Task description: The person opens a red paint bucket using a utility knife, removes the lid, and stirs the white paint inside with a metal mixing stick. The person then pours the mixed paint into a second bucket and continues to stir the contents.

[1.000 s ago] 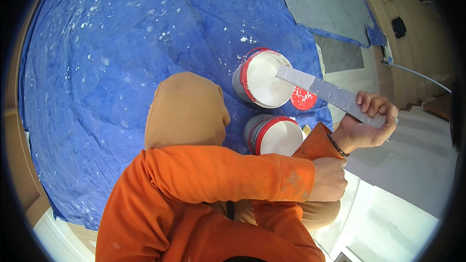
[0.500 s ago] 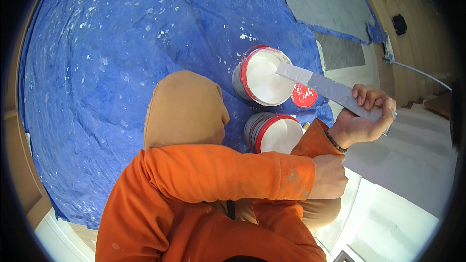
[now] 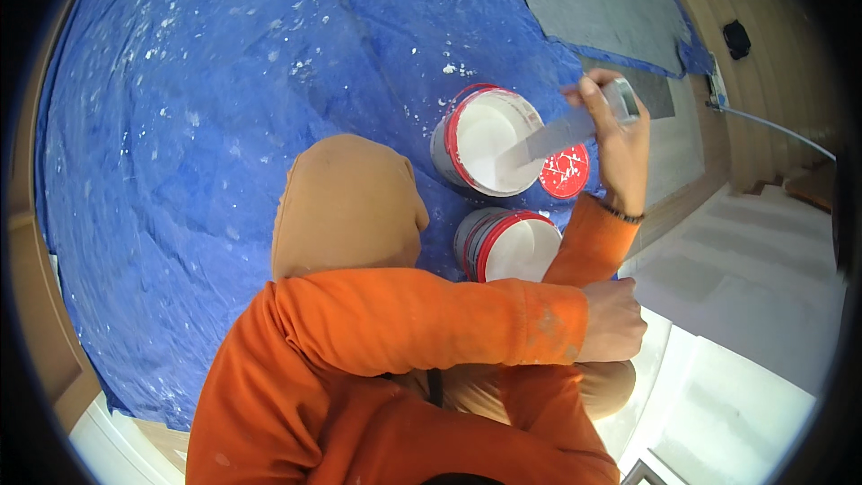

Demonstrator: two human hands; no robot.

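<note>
Head view: right hand (image 3: 620,139) has its grip closed around a flat grey stirring stick (image 3: 561,136), whose tip dips into the white paint of the far bucket (image 3: 485,148). Left hand (image 3: 612,319) rests fisted at the right elbow, holding nothing visible. A second bucket (image 3: 507,247) and a red lid (image 3: 564,171) sit on the blue tarp (image 3: 197,126).

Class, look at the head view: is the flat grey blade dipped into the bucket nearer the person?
No, the blade in the right hand reaches into the farther bucket.
</note>
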